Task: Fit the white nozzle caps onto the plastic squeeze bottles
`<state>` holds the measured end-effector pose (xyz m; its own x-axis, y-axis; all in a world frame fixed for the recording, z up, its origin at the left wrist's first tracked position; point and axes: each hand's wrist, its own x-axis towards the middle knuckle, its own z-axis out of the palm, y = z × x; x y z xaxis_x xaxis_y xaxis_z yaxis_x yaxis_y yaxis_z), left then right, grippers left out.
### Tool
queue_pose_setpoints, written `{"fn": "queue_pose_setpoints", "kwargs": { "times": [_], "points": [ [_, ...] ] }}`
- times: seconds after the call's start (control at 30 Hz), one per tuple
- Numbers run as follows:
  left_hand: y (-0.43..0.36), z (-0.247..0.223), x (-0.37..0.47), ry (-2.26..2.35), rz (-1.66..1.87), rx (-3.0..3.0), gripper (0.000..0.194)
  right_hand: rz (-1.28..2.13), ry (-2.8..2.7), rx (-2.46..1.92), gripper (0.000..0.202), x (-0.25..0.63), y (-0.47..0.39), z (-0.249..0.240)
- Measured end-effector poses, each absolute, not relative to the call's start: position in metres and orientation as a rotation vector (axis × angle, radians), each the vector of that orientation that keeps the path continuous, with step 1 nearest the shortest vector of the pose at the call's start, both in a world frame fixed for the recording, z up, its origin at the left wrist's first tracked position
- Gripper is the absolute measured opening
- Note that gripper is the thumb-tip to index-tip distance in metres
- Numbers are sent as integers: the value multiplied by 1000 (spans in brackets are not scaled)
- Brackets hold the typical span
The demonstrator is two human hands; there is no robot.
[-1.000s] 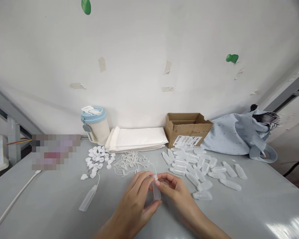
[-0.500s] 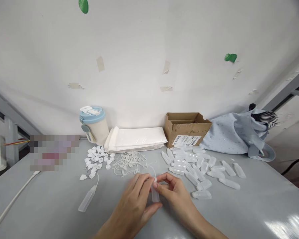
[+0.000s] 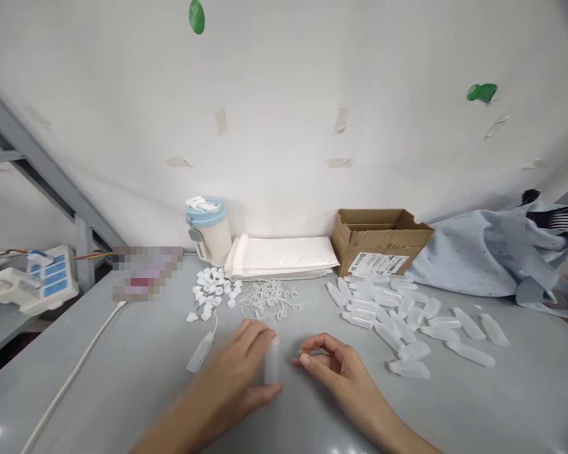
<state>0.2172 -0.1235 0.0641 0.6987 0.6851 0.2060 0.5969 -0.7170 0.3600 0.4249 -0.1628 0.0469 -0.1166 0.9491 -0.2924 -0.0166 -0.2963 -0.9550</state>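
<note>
"Where's your bottle (image 3: pixel 272 362)?"

"Lower centre, held between your left hand (image 3: pixel 236 369)'s thumb and fingers (both blurred)."

"And your right hand (image 3: pixel 338 369)?"

"Apart, to the right, fingertips drawn together; I can't tell if you're pinching anything. White cords (image 3: pixel 269 296) lie above."

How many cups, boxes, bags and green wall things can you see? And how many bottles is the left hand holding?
Cups: 1
Cardboard boxes: 1
Blue bags: 1
Green wall things: 2
Bottles in the left hand: 1
Total: 6
</note>
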Motion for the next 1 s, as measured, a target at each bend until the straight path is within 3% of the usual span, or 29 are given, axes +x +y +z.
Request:
{"fn": "queue_pose_setpoints", "kwargs": {
  "times": [0.13,0.33,1.0],
  "points": [
    [-110,78,162,1143,242,2576,43,1484,-1186,-1434,36,426,-165,50],
    [-97,96,142,1150,110,2530,45,1415,-1262,-1429,35,431,-159,41],
    [-88,83,133,1179,66,2397,51,1325,-1220,-1488,36,429,-158,49]
  ]
}}
